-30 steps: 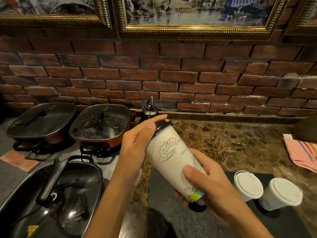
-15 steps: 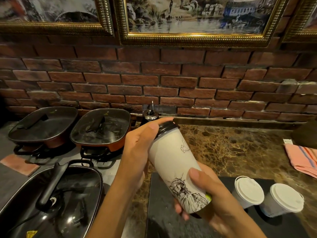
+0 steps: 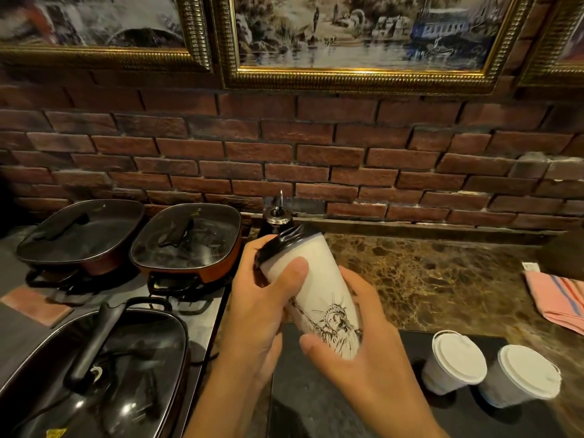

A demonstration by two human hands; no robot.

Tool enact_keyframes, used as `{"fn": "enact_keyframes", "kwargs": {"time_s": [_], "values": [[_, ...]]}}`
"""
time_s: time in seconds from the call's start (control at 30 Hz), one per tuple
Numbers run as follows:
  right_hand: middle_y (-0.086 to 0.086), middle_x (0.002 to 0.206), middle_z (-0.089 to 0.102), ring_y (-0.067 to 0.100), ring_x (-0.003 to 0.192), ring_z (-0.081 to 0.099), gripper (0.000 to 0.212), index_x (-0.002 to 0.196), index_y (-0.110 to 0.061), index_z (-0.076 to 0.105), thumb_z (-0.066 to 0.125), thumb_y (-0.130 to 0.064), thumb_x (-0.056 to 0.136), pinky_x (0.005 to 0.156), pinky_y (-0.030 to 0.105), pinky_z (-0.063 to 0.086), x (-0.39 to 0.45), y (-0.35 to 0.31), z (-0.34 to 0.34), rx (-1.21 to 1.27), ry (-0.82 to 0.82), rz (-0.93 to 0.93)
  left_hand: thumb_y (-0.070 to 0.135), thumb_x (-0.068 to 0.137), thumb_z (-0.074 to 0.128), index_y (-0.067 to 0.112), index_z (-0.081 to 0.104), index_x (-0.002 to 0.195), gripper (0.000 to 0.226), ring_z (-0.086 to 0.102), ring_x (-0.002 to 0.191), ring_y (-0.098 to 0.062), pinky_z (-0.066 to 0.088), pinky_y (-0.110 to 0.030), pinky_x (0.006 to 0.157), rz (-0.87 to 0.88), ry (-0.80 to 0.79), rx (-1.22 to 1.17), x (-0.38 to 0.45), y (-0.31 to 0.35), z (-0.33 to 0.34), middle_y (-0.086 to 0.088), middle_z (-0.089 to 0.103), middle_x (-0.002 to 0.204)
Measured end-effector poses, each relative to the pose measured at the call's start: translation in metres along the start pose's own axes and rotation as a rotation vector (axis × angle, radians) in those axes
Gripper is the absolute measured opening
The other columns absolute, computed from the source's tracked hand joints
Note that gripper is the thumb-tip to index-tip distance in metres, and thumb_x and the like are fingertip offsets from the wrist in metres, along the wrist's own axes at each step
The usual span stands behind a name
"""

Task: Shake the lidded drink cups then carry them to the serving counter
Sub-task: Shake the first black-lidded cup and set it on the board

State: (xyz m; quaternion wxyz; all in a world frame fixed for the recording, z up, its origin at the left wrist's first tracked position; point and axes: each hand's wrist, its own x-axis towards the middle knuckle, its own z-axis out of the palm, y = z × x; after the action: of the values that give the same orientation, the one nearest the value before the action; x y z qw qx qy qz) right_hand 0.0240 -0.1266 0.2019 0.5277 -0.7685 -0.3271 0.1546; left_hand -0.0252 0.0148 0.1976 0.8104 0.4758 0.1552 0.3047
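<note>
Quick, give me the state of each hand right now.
Left hand: closed around the tall cup near its black lid.
Right hand: closed around the same cup's lower end.

We hold both hands raised together in front of us, forearms coming up from the bottom edge of the view and converging. Our left hand (image 3: pixel 262 314) wraps the upper end of the cup (image 3: pixel 319 298), thumb laid across the near side and fingers curled behind, close under the dark lid. Our right hand (image 3: pixel 363 349) cups the lower end from beneath (palm turned up and inward), thumb pressed on the front and fingers folded round the far side. Both grips are closed on it, and both forearms are bare.
</note>
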Motion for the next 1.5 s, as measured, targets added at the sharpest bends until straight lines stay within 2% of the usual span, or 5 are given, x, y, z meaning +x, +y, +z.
{"fn": "enact_keyframes", "kwargs": {"time_s": [0.3,0.67,1.0,1.3,1.5], "values": [[0.033,0.098,0.061,0.03,0.039,0.056,0.06,0.105,-0.005,0.076,0.087,-0.035,0.054,0.032,0.028,0.049,-0.005,-0.018,0.0,1.477,-0.39,0.51,0.034,0.051,0.095,0.027,0.064,0.114,0.07,0.069,0.077,-0.023,0.047,-0.022,0.035,-0.117,-0.244,-0.201,-0.009,0.004,-0.009,-0.015,0.066,0.105],[-0.036,0.101,0.059,0.002,0.093,0.067,0.057,0.115,-0.054,0.042,0.078,-0.044,0.072,0.06,0.027,0.06,0.003,-0.009,-0.001,0.176,-0.067,0.071,0.027,0.062,0.083,0.033,0.061,0.117,0.059,0.069,0.107,-0.037,0.053,-0.065,0.088,-0.022,-0.032,0.019,-0.005,0.006,-0.009,-0.015,0.068,0.119],[0.023,0.106,0.062,0.02,0.057,0.065,0.06,0.128,-0.01,0.063,0.072,-0.047,0.082,0.043,0.02,0.048,0.002,0.006,0.003,1.524,-0.779,0.49,0.038,0.043,0.098,0.028,0.053,0.128,0.096,0.072,0.092,-0.025,0.059,-0.033,0.057,-0.099,-0.13,-0.218,-0.012,0.007,-0.01,-0.01,0.07,0.108],[-0.035,0.103,0.059,-0.002,0.095,0.065,0.05,0.113,-0.055,0.044,0.076,-0.05,0.075,0.07,0.033,0.062,0.002,-0.004,-0.001,0.133,-0.104,0.051,0.025,0.063,0.083,0.034,0.059,0.119,0.062,0.067,0.109,-0.04,0.056,-0.06,0.084,0.007,-0.031,0.009,-0.013,0.005,-0.01,-0.016,0.068,0.118],[0.018,0.09,0.069,0.028,0.05,0.06,0.052,0.11,-0.023,0.065,0.077,-0.053,0.068,0.042,0.031,0.05,-0.001,0.0,-0.002,0.763,-0.292,0.274,0.028,0.056,0.092,0.032,0.06,0.123,0.074,0.066,0.113,-0.036,0.057,-0.051,0.086,-0.07,-0.106,-0.07,-0.013,0.004,-0.015,-0.015,0.068,0.122]]}}
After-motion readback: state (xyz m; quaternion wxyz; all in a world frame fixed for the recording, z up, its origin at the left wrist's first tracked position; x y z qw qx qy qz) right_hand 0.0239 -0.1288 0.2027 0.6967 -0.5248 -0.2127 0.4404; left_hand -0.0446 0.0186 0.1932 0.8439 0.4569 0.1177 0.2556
